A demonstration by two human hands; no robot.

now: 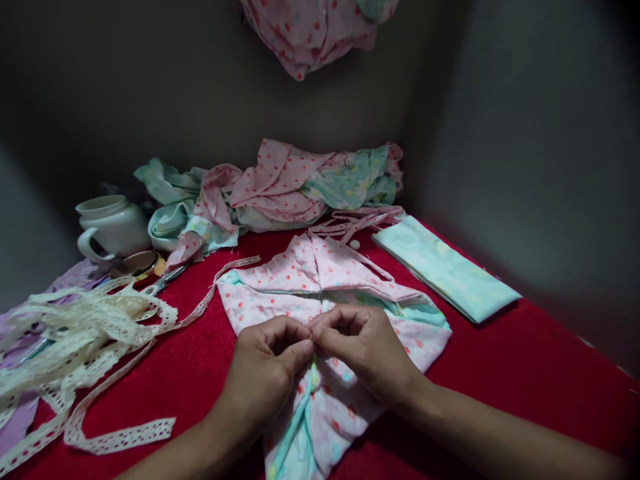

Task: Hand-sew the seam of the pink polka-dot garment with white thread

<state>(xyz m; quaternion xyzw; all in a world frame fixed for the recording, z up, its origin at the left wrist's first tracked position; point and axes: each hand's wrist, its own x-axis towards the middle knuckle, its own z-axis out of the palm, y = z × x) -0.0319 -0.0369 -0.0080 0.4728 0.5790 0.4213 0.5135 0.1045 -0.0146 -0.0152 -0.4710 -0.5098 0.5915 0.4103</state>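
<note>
Left hand (265, 367) and right hand (365, 350) are up front, fingertips pinched on the centre of a pink dotted fabric piece (335, 403) on the red tablecloth (187, 360). Looks partway imo: folds gathered, middle probably unfinished, cream lace trim (95, 323) loose off to the left.

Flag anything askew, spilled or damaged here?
The lace trim: tangled in a loose heap at left, ends straying across the red cloth, while the mint cloth at right lies neatly folded. No spill or damage visible.
</note>
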